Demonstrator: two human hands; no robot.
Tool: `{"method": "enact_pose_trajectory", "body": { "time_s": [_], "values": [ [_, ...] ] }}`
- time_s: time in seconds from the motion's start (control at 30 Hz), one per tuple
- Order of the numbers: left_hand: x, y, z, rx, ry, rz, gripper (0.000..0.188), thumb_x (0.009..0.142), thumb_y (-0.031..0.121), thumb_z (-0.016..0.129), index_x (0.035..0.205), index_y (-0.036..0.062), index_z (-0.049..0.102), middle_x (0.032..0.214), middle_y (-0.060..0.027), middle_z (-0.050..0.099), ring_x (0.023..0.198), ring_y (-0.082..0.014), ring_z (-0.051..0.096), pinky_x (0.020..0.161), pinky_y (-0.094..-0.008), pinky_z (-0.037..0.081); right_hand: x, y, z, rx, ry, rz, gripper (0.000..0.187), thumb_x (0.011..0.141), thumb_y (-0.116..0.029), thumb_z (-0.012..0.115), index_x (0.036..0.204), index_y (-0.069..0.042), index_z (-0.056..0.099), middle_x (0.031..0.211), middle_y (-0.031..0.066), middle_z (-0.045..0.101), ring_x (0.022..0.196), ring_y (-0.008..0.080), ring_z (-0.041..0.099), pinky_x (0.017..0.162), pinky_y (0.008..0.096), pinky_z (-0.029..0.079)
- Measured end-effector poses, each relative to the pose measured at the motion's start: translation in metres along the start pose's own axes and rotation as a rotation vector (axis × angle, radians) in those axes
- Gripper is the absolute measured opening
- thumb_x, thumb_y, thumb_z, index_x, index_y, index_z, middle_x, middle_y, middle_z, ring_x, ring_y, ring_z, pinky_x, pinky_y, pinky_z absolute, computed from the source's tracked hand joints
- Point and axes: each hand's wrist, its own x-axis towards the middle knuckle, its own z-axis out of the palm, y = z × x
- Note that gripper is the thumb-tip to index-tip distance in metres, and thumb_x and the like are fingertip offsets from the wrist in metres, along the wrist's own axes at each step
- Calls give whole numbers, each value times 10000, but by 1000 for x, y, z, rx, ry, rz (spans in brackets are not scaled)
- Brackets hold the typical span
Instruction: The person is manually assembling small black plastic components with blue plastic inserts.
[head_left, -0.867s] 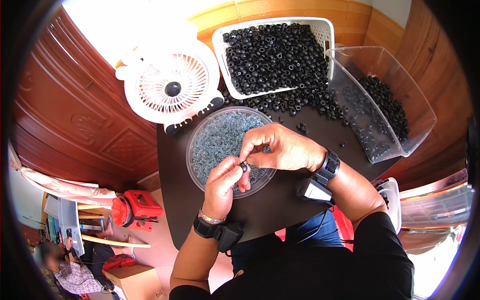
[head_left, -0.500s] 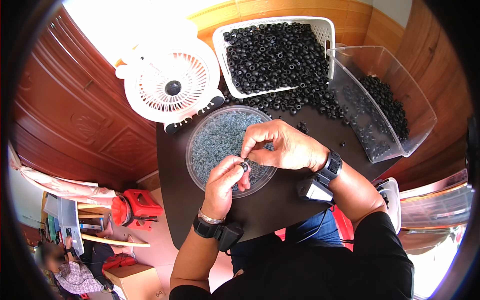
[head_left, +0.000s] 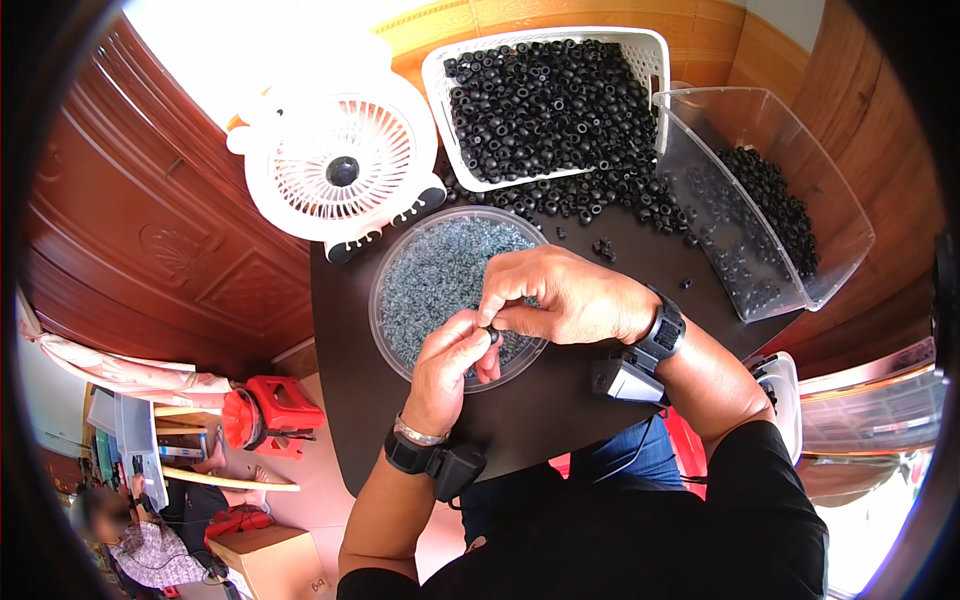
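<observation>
Head view: mid-frame, the left hand [head_left: 440, 372] pinches a small black cap [head_left: 492, 336]; the right hand [head_left: 560, 297] pinches narrow at its top, any contents hidden. Beneath, a round tub [head_left: 374, 305] of bluish beads [head_left: 435, 265] sits on the tabletop [head_left: 560, 405].

A person's two bare hands meet at the fingertips in front of the body. The left forearm [head_left: 385, 520] rises from the lower edge; the left hand [head_left: 440, 370] has its thumb [head_left: 465, 352] uppermost, pressed toward the forefinger in a pinch. The right forearm [head_left: 715, 375] slants in from the lower right, elbow bent. The right hand [head_left: 565, 300] shows its back, thumb and forefinger tips drawn together.
</observation>
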Motion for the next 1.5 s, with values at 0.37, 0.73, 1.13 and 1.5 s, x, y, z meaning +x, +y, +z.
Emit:
{"method": "enact_pose_trajectory", "body": {
  "time_s": [0.37,0.73,1.13,1.5],
  "values": [
    [-1,-2,2,-48,2,4,258,955,253,503,966,7,578,693,-9,506,638,-119,539,589,-228,408,0,-2,5,-27,20,-50,101,814,16,658,883,-46,618,817,68,608,777,246,631,673,334,497],
    [-2,-1,4,-254,94,109,256,959,225,468,1045,-5,542,741,-22,489,660,-147,535,595,-257,406,5,4,39,711,231,240,72,939,-2,542,979,2,602,841,70,636,732,147,658,643,282,562],
    [-3,2,2,-304,73,140,234,957,242,468,975,15,520,751,-27,499,671,-153,529,612,-264,403,7,5,51,723,319,140,103,948,-3,503,998,36,584,855,104,627,659,151,663,541,277,589],
    [-6,2,4,-315,73,191,222,950,237,499,951,16,512,760,-37,527,672,-136,539,619,-251,423,2,9,47,690,281,58,155,922,-5,567,1059,-26,638,1001,103,590,831,179,636,721,310,561]
  ]
}}
